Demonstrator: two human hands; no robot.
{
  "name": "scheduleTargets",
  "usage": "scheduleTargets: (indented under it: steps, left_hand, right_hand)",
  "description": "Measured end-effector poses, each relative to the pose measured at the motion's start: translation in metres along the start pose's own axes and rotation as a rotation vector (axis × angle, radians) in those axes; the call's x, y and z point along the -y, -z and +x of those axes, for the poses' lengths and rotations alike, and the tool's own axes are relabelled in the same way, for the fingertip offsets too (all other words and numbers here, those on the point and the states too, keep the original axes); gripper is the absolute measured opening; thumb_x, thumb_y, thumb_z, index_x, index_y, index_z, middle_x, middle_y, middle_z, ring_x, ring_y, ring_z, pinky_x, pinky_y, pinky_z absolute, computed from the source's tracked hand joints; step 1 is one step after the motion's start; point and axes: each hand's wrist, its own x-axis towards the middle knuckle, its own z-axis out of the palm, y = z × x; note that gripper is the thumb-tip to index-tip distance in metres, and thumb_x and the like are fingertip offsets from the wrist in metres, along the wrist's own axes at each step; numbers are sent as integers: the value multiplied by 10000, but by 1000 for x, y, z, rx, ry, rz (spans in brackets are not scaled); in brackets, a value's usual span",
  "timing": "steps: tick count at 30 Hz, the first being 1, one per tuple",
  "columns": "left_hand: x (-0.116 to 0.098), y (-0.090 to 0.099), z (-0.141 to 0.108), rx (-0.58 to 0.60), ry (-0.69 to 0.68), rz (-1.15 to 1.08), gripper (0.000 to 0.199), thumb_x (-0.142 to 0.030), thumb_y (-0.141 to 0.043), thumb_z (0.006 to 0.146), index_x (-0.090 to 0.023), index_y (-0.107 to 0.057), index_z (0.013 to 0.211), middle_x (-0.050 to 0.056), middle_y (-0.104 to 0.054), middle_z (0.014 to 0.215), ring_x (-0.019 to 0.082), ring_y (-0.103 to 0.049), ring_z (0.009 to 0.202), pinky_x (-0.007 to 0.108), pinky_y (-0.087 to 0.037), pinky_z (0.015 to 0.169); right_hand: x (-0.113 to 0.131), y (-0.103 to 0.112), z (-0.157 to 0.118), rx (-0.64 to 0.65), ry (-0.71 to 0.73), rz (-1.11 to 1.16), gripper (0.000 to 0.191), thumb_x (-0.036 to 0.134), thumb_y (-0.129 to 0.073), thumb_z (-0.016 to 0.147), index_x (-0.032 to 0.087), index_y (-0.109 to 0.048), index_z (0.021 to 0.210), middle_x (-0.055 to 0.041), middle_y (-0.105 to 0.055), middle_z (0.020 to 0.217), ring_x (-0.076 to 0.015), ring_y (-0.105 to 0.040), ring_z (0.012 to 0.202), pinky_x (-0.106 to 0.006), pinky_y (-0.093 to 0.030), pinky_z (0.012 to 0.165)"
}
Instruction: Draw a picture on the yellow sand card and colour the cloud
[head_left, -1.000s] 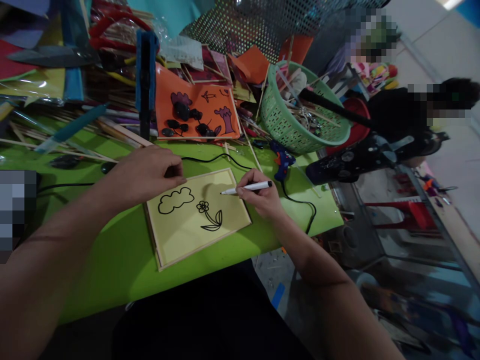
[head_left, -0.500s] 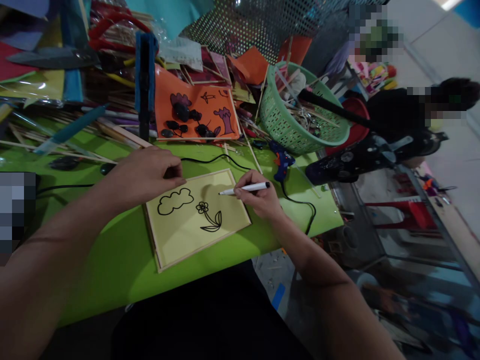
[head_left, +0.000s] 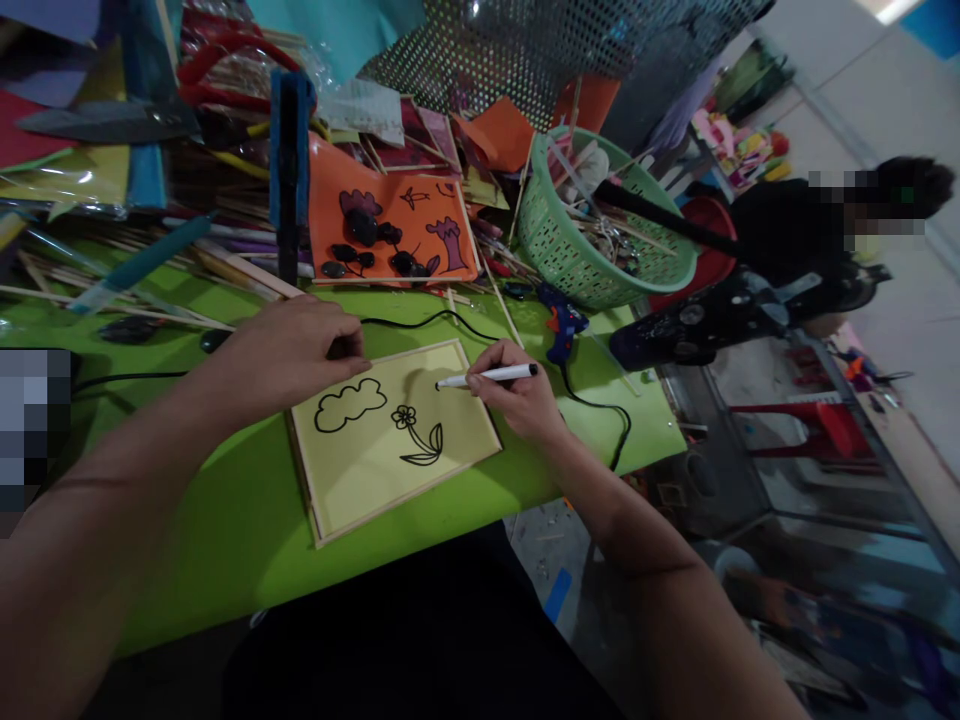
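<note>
Head view: right hand pinches slim white marker over stick-framed yellow paper on green bench, black-line cloud and flower drawn, remainder largely blank, left hand curled at upper-left edge, grip unclear.

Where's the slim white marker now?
In the head view, just right of centre: the slim white marker is in the right hand, tip at the yellow rectangular paper.

white marker slightly farther left, right fingers shifted with it
</note>
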Motion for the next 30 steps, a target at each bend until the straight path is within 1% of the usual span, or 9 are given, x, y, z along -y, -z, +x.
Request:
scheduleTargets:
  steps: [7, 11, 19, 25, 30]
  left_hand:
    - [-2, 0, -1, 0, 24, -8, 174, -363, -628, 860, -216, -672, 777, 39, -694, 830, 235, -593, 829, 345, -364, 716]
    - [-3, 1, -3, 7, 51, -3, 157, -339, -628, 876, -217, -668, 785, 41, -690, 841, 242, -597, 845, 348, -372, 717]
    - [-3, 1, -3, 4, 83, -1, 163, -352, -634, 870, -221, -663, 778, 47, -691, 851, 254, -596, 867, 357, -384, 730]
    - [-3, 3, -2, 28, 32, -14, 200, -368, -573, 888, -214, -657, 792, 69, -701, 853, 255, -598, 846, 362, -383, 722]
    - [-2, 4, -1, 20, 14, 6, 209, -390, -592, 887, -213, -664, 800, 68, -708, 863, 252, -604, 853, 354, -373, 723]
  right_hand:
    - [-2, -2, 0, -26, -27, -11, 121, 285, -728, 835, 224, -626, 813, 22, -602, 729, -142, -502, 659, -292, -368, 613]
    - [-1, -3, 1, -30, -46, 19, 135, 310, -724, 829, 222, -623, 803, 21, -598, 720, -140, -481, 635, -290, -352, 596]
    - [-1, -3, 1, -48, -40, 10, 128, 298, -721, 824, 221, -622, 800, 23, -590, 721, -146, -489, 659, -291, -366, 615]
    - [-2, -2, 1, -48, -49, 18, 149, 319, -728, 823, 225, -614, 805, 22, -586, 712, -149, -481, 648, -289, -362, 598]
    - [0, 0, 0, -55, -52, -12, 156, 324, -732, 825, 227, -610, 813, 26, -576, 723, -147, -484, 663, -292, -370, 613]
